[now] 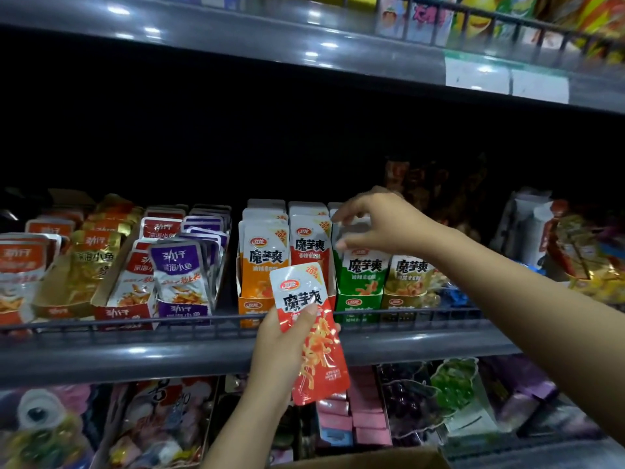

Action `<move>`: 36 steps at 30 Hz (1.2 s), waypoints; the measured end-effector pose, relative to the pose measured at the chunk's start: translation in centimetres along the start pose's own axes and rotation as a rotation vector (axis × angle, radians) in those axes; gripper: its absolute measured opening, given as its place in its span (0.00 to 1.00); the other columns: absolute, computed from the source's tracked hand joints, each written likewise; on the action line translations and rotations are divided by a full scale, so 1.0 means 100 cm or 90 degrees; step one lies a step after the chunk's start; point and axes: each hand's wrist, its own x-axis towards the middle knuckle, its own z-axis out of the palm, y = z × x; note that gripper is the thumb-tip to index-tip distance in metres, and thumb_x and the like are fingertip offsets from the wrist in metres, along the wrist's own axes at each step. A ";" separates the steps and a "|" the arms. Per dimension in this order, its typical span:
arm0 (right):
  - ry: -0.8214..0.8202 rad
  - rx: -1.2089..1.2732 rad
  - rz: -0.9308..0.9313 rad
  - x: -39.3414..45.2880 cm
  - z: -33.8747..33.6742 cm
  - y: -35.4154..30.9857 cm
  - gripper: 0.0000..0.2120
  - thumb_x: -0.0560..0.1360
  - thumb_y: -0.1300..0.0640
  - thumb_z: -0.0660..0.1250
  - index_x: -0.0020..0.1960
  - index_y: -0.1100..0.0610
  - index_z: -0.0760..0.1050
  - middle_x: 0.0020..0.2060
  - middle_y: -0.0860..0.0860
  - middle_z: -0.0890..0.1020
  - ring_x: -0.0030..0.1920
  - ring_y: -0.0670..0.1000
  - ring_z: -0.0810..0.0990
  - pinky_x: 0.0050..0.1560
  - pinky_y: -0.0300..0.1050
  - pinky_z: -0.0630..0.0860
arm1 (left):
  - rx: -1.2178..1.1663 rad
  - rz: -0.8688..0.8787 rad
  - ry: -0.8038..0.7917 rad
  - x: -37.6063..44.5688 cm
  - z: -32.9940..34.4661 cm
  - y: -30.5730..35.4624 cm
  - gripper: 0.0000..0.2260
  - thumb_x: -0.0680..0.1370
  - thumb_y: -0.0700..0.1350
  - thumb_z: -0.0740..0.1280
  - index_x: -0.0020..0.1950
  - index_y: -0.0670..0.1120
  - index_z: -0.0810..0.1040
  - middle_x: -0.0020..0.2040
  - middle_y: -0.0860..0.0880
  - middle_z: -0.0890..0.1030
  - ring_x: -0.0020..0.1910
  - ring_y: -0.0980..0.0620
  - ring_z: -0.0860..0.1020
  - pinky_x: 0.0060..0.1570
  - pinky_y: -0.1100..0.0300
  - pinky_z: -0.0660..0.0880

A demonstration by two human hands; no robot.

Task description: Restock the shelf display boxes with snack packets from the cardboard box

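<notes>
Left hand grips a glossy red-and-white snack packet; right hand spread open.

- Dim scene; the recess behind the snack packets is nearly black.
- Overhead lamps leave white glare spots on the grey upper shelf edge.
- Wide-angle bending curves the shelves; corners and lower goods look blurred.

L hand: raised from below, forearm near vertical, fingers closed in a grip, thumb across front. R hand: arm extended from right side, palm down, fingers spread and curled, nothing held.
</notes>
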 end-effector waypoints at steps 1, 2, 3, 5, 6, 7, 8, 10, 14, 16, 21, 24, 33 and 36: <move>-0.011 0.039 -0.025 -0.002 -0.002 -0.009 0.22 0.72 0.45 0.70 0.64 0.49 0.75 0.60 0.44 0.79 0.56 0.39 0.72 0.55 0.35 0.64 | 0.018 0.015 -0.004 -0.001 0.000 0.002 0.08 0.76 0.48 0.68 0.55 0.52 0.77 0.46 0.48 0.86 0.44 0.48 0.85 0.49 0.46 0.80; -0.040 0.061 -0.046 -0.003 -0.002 -0.017 0.22 0.73 0.45 0.69 0.65 0.49 0.74 0.61 0.43 0.78 0.58 0.38 0.71 0.56 0.34 0.64 | 0.040 0.031 -0.007 -0.001 0.000 0.005 0.07 0.76 0.47 0.68 0.54 0.51 0.77 0.44 0.50 0.86 0.43 0.49 0.85 0.46 0.49 0.80; -0.082 0.075 -0.060 -0.004 -0.002 -0.024 0.23 0.73 0.46 0.69 0.67 0.49 0.72 0.62 0.43 0.77 0.59 0.39 0.72 0.57 0.33 0.64 | 0.063 0.047 -0.011 -0.002 0.000 0.007 0.06 0.76 0.46 0.68 0.52 0.51 0.78 0.43 0.51 0.86 0.41 0.50 0.85 0.44 0.52 0.80; -0.179 0.092 -0.070 -0.003 0.002 -0.035 0.24 0.73 0.48 0.70 0.67 0.50 0.71 0.58 0.43 0.79 0.56 0.39 0.75 0.55 0.34 0.67 | 0.094 0.069 -0.015 -0.004 0.000 0.012 0.05 0.75 0.47 0.69 0.50 0.50 0.78 0.41 0.51 0.86 0.39 0.51 0.84 0.42 0.54 0.80; -0.218 0.094 -0.072 -0.001 0.004 -0.037 0.21 0.73 0.49 0.70 0.64 0.51 0.74 0.54 0.43 0.80 0.52 0.39 0.77 0.53 0.35 0.69 | 0.102 0.076 -0.013 -0.004 -0.001 0.013 0.05 0.75 0.47 0.69 0.49 0.49 0.79 0.41 0.50 0.86 0.39 0.50 0.84 0.41 0.54 0.80; -0.237 0.089 -0.074 0.002 0.006 -0.038 0.16 0.73 0.51 0.71 0.59 0.53 0.77 0.51 0.44 0.81 0.49 0.40 0.78 0.52 0.38 0.71 | 0.100 0.085 -0.009 -0.004 -0.002 0.015 0.04 0.75 0.47 0.69 0.48 0.49 0.79 0.40 0.50 0.86 0.39 0.50 0.84 0.41 0.54 0.80; -0.234 0.080 -0.077 0.005 0.005 -0.039 0.11 0.73 0.53 0.71 0.54 0.54 0.78 0.49 0.46 0.82 0.48 0.43 0.79 0.51 0.42 0.73 | 0.095 0.099 -0.006 -0.004 -0.002 0.017 0.04 0.75 0.47 0.69 0.48 0.49 0.79 0.41 0.50 0.86 0.39 0.49 0.84 0.41 0.53 0.81; -0.163 0.044 -0.065 0.015 -0.003 -0.036 0.07 0.74 0.54 0.70 0.49 0.55 0.77 0.45 0.48 0.81 0.46 0.49 0.77 0.43 0.42 0.72 | 0.136 0.166 0.013 -0.001 -0.005 0.013 0.09 0.75 0.52 0.65 0.52 0.51 0.79 0.46 0.51 0.85 0.45 0.52 0.83 0.45 0.55 0.81; -0.016 0.054 0.029 0.044 -0.015 -0.017 0.06 0.75 0.54 0.69 0.49 0.52 0.72 0.43 0.47 0.76 0.45 0.49 0.74 0.33 0.34 0.66 | 0.570 0.368 0.134 0.016 -0.021 -0.001 0.23 0.81 0.58 0.52 0.74 0.54 0.62 0.68 0.62 0.62 0.70 0.61 0.58 0.72 0.55 0.53; 0.003 0.048 0.077 0.062 -0.008 -0.008 0.11 0.76 0.55 0.68 0.57 0.53 0.74 0.53 0.52 0.78 0.54 0.54 0.76 0.42 0.39 0.70 | 0.719 0.378 0.094 0.023 -0.025 -0.002 0.28 0.77 0.62 0.41 0.77 0.57 0.50 0.75 0.62 0.48 0.73 0.64 0.43 0.71 0.57 0.33; 0.022 -0.038 0.120 0.082 0.016 -0.008 0.20 0.77 0.53 0.67 0.68 0.55 0.71 0.64 0.55 0.76 0.61 0.56 0.75 0.53 0.46 0.72 | 0.881 0.364 0.038 0.033 -0.032 -0.012 0.33 0.74 0.63 0.36 0.77 0.55 0.49 0.77 0.53 0.42 0.75 0.57 0.38 0.69 0.49 0.27; -0.026 -0.104 0.112 0.083 0.030 -0.011 0.14 0.74 0.49 0.68 0.57 0.53 0.77 0.54 0.51 0.81 0.52 0.53 0.79 0.45 0.44 0.73 | 0.902 0.347 0.035 0.035 -0.034 -0.014 0.34 0.73 0.63 0.34 0.78 0.55 0.51 0.79 0.52 0.45 0.75 0.58 0.39 0.69 0.49 0.27; -0.029 0.013 0.149 0.074 0.027 -0.011 0.13 0.73 0.50 0.70 0.57 0.51 0.78 0.54 0.48 0.80 0.54 0.51 0.79 0.54 0.47 0.77 | 0.791 0.319 0.032 0.030 -0.034 -0.005 0.33 0.73 0.65 0.38 0.77 0.58 0.51 0.77 0.59 0.43 0.75 0.62 0.39 0.71 0.56 0.28; 0.058 0.079 0.138 0.058 0.018 -0.026 0.12 0.75 0.54 0.69 0.57 0.51 0.78 0.48 0.47 0.79 0.51 0.49 0.79 0.54 0.45 0.77 | 0.686 0.298 0.045 0.023 -0.035 0.004 0.22 0.81 0.57 0.52 0.75 0.60 0.54 0.75 0.63 0.46 0.73 0.64 0.42 0.72 0.59 0.36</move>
